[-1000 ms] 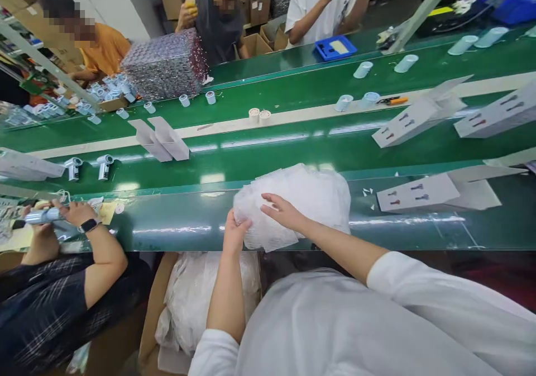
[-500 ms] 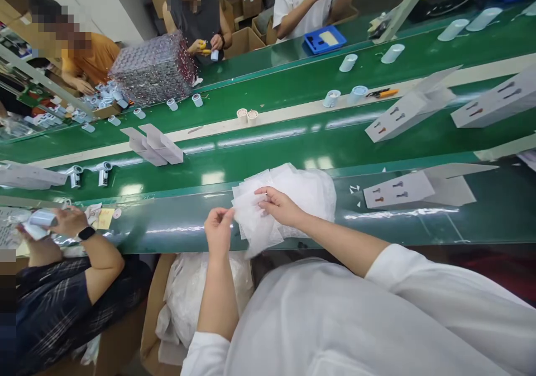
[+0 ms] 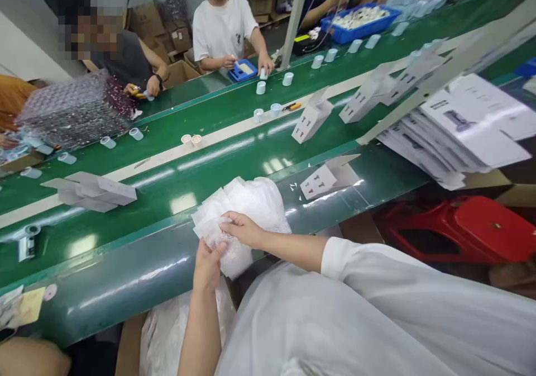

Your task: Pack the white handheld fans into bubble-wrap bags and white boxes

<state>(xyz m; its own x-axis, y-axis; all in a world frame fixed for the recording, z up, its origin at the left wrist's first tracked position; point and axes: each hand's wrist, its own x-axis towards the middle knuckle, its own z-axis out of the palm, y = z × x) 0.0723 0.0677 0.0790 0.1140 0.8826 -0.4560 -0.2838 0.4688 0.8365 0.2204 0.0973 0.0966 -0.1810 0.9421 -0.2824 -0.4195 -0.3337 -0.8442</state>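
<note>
Separating sheets (image 3: 213, 229) seems the step, left hand (image 3: 207, 265) and right hand (image 3: 244, 231) pinching them left of the pile (image 3: 263, 197); next likely calls for peeling one free.

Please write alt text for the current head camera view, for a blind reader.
A person's left hand and right hand hold a thin white sheet at a white pile beside a green belt. An open white box is to the right, co-workers opposite.
</note>
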